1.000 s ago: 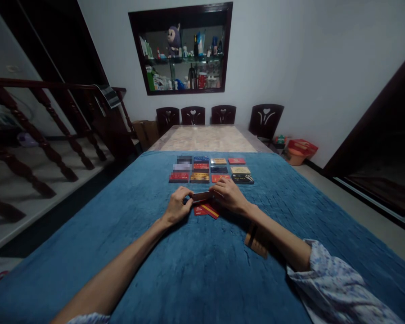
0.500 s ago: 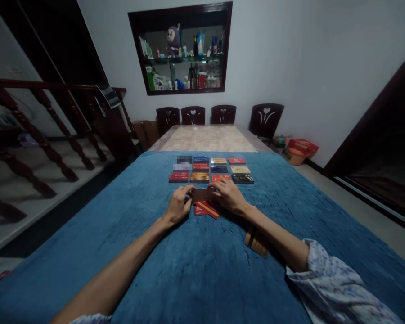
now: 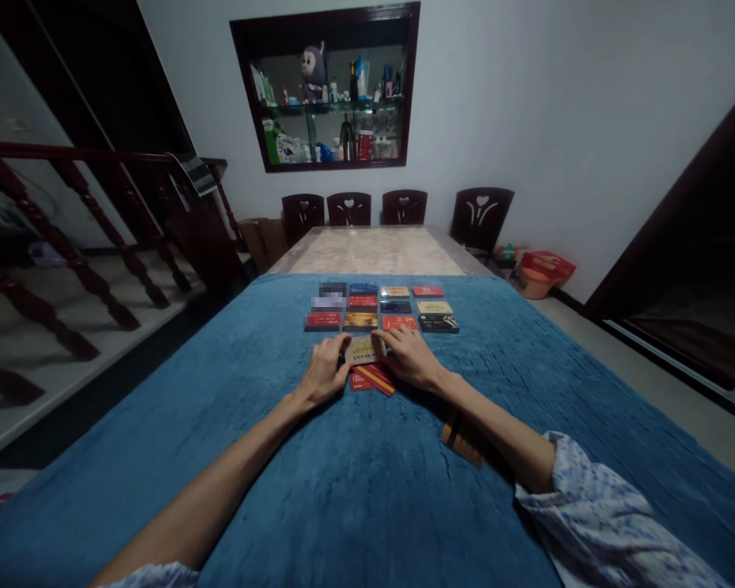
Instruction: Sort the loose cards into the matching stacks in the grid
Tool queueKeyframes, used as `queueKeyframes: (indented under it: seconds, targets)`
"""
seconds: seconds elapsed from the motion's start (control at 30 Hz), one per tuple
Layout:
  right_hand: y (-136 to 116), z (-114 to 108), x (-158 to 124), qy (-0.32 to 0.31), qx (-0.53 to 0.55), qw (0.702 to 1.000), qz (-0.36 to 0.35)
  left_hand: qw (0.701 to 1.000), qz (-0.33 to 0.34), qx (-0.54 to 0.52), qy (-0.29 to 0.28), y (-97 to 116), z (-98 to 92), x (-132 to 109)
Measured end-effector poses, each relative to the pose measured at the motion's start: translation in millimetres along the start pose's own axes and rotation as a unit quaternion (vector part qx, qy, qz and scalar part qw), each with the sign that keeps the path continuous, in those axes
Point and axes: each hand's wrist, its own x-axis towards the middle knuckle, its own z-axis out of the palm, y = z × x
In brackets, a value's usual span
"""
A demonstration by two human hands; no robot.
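Between my two hands is a pale yellowish card [image 3: 366,350], its printed face turned toward me. My left hand [image 3: 326,367] grips its left end with thumb and fingers, and my right hand [image 3: 409,356] holds the right end. Just below it, two red cards [image 3: 372,379] lie overlapping on the blue cloth, one with a yellow stripe. Beyond my fingers, several stacks of cards stand in rows, among them a black stack [image 3: 438,323], a gold stack [image 3: 361,321] and a red stack [image 3: 322,320]. A brown-gold card [image 3: 462,439] lies partly beneath my right forearm.
A blue cloth [image 3: 269,506] covers the near part of the table, whose marbled top [image 3: 380,249] shows beyond it. Several dark chairs [image 3: 404,207] line the far end. A wooden railing [image 3: 98,245] runs along the left, and a bin with a red bag [image 3: 545,273] stands right.
The card between my hands has tipped back, so its printed face now shows where a plain greyish side showed before. Both hands stay in nearly the same place.
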Motion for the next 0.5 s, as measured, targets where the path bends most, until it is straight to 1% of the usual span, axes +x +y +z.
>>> queueKeyframes:
  seconds: [0.13,0.3,0.37,0.5]
  targets:
    - [4,-3,2,-0.016,0.020,1.000,0.000,1.000,0.008,-0.011,-0.002,0,-2.1,1]
    - [10,-6,2,-0.029,0.033,0.999,-0.002,1.000,0.010,0.000,-0.016,4,-5.2,3]
    - [10,-10,3,-0.045,0.029,0.999,0.001,0.999,0.004,0.013,-0.030,9,-8.0,4]
    - [6,-22,4,-0.090,0.010,0.996,0.021,0.996,-0.003,0.049,-0.076,21,-16.6,8]
